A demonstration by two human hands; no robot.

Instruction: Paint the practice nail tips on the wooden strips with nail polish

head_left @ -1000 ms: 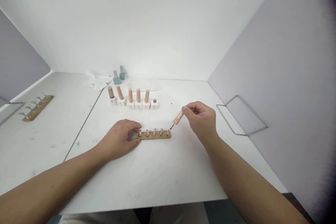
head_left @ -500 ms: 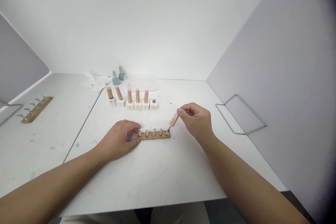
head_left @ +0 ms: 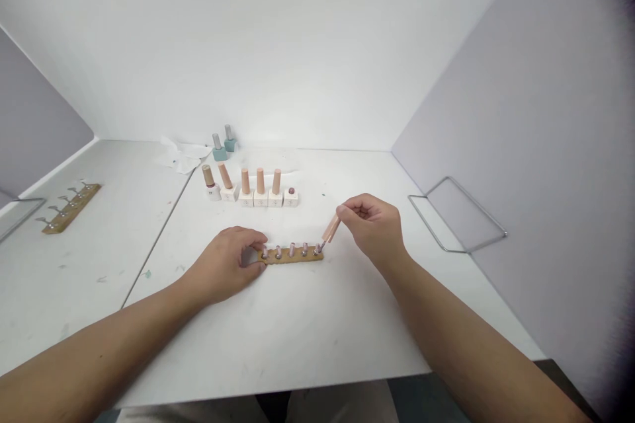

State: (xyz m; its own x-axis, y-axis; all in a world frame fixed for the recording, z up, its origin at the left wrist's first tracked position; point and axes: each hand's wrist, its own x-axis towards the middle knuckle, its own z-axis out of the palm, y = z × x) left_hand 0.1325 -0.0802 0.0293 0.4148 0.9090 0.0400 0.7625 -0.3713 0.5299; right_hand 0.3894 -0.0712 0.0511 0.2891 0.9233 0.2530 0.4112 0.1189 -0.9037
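Observation:
My left hand (head_left: 225, 261) rests on the table and pinches the left end of a narrow cork-coloured wooden strip (head_left: 292, 258). Several small pale nail tips on metal pegs (head_left: 292, 250) stand in a row along that strip. My right hand (head_left: 370, 228) holds a nail polish brush by its peach cap handle (head_left: 330, 229). The brush's dark tip is at the rightmost nail tip (head_left: 318, 248), seemingly touching it. A row of polish bottles with peach caps (head_left: 253, 188) stands beyond my hands, apart from them.
Two teal bottles (head_left: 223, 145) and crumpled white tissue (head_left: 181, 157) lie at the back of the white table (head_left: 297, 324). A second wooden strip with metal pegs (head_left: 72, 208) lies at the left. A wire frame (head_left: 456, 215) leans against the right wall.
The brush has tilted and its tip has moved slightly from the right end of the strip onto the rightmost nail tip. My left hand and the strip have stayed in place.

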